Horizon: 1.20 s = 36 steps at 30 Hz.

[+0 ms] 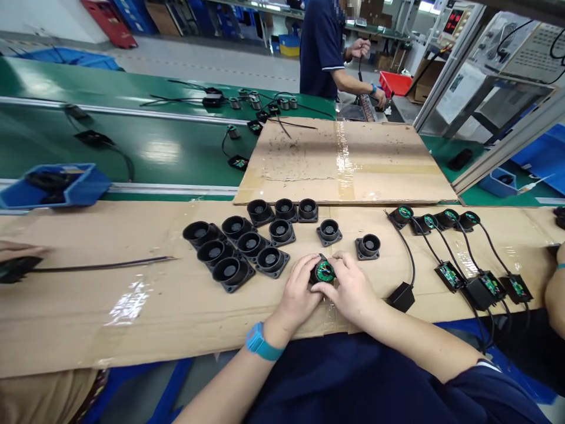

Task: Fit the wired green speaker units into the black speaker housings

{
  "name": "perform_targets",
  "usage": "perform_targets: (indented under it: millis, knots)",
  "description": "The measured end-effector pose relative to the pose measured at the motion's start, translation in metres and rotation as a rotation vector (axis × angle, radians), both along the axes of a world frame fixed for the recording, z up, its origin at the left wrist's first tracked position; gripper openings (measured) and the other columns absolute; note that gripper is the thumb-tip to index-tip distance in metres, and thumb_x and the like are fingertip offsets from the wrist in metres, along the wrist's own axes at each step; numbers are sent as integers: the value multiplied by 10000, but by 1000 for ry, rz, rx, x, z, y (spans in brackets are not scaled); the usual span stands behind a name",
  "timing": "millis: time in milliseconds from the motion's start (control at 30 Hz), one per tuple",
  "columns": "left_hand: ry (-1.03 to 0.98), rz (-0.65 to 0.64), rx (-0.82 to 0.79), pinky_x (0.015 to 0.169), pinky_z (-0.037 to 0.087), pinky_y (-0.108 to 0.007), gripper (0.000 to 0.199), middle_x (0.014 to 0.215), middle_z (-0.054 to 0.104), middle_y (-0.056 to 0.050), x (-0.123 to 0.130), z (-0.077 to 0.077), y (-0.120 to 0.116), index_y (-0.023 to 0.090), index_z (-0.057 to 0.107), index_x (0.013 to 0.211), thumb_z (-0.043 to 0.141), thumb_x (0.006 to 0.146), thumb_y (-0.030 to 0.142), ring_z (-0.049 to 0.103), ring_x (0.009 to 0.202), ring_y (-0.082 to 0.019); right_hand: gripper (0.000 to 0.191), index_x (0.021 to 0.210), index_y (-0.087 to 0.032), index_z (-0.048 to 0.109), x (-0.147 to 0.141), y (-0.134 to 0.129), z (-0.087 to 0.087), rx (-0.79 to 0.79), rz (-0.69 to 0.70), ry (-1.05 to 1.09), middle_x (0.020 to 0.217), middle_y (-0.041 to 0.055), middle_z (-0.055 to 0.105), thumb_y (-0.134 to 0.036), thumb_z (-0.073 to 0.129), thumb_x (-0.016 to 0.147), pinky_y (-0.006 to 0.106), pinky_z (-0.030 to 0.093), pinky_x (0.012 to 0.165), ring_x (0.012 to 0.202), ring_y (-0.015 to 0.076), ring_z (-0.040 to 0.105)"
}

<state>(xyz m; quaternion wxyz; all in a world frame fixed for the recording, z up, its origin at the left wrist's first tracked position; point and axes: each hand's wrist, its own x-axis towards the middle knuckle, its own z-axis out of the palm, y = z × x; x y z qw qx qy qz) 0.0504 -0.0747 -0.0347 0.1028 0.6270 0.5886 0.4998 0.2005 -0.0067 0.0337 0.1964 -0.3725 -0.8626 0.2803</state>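
While in grip of left hand (300,290) and right hand (354,288), round part (325,271) green-side-up, axis near-upright.

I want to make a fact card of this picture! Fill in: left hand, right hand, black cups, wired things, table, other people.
Left hand: around a round part with a green board; blue band on its wrist
Right hand: on the same part
Black cups: twelve, open side up
Wired things: four round ends cabled to black boxes
Table: covered in cardboard
Other people: worker across; a co-worker's hand at the left edge; an arm at the right edge
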Motion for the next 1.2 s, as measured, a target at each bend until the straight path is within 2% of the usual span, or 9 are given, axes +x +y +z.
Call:
perform_targets:
  millis: [133, 333, 567, 667, 767, 833, 1033, 1133, 1200]
  knots:
    - [-64, 53, -69, 1073, 526, -501, 466, 1286, 614, -111, 1, 3, 2, 231, 535, 1313, 703, 885, 304, 597, 1223, -280, 701, 1416, -206, 498, 14, 5, 3, -71, 120, 19, 1420, 179, 501, -293, 822, 801, 490, 507, 1082, 1282, 319, 568]
    - [-97, 24, -157, 1083, 515, -495, 441, 1279, 627, -105, 3, 6, 4, 227, 555, 1302, 698, 897, 325, 598, 1227, -274, 135, 1045, -186, 683, 41, 13, 16, -62, 149, -99, 943, 83, 674, -163, 614, 931, 393, 578, 848, 886, 232, 670]
    - [-85, -7, -179, 1083, 512, -493, 479, 1293, 639, -108, 1, 4, 4, 224, 540, 1332, 705, 897, 337, 606, 1225, -272, 200, 880, -151, 719, 33, 26, 27, 26, 225, -280, 815, 84, 652, -145, 536, 961, 335, 555, 733, 750, 207, 647]
    - [-86, 2, -181, 1096, 500, -495, 491, 1311, 635, -105, 0, 3, 4, 232, 532, 1348, 705, 896, 319, 598, 1240, -271, 170, 1063, -160, 704, 32, 26, 26, -12, 222, -234, 969, 101, 666, -157, 577, 951, 377, 575, 835, 886, 228, 674]
    - [-93, 5, -163, 1090, 503, -496, 520, 1310, 632, -103, -1, 1, 3, 240, 519, 1363, 716, 886, 299, 598, 1236, -272, 449, 1345, -193, 567, 29, 23, 25, -35, 231, -147, 1331, 150, 566, -213, 677, 910, 444, 538, 1014, 1185, 276, 615]
    - [-93, 7, -148, 1080, 509, -494, 542, 1309, 630, -102, -1, 0, 4, 240, 509, 1369, 727, 875, 280, 598, 1233, -272, 517, 1375, -184, 533, 25, 22, 21, -59, 277, -123, 1421, 163, 510, -216, 709, 889, 457, 494, 1088, 1294, 291, 551]
    - [-81, 13, -131, 1068, 508, -485, 533, 1283, 638, -95, 0, -3, 3, 239, 516, 1345, 742, 862, 251, 600, 1212, -265, 323, 1216, -139, 600, 20, 19, 11, -80, 148, -106, 1154, 134, 658, -167, 681, 904, 401, 547, 954, 1065, 249, 653]
    - [-59, 23, -118, 1071, 498, -496, 524, 1272, 640, -100, 0, -3, 2, 236, 528, 1329, 754, 858, 270, 593, 1210, -273, 31, 951, -137, 649, 19, 18, 18, -46, 107, -227, 935, 97, 669, -152, 640, 925, 356, 548, 826, 873, 226, 658]
    - [-56, 20, -103, 1065, 501, -491, 514, 1267, 638, -103, -1, -2, 2, 232, 528, 1325, 748, 862, 271, 593, 1204, -271, 82, 871, -142, 644, 16, 17, 25, -24, 124, -288, 872, 88, 661, -152, 605, 943, 345, 532, 797, 832, 224, 649]
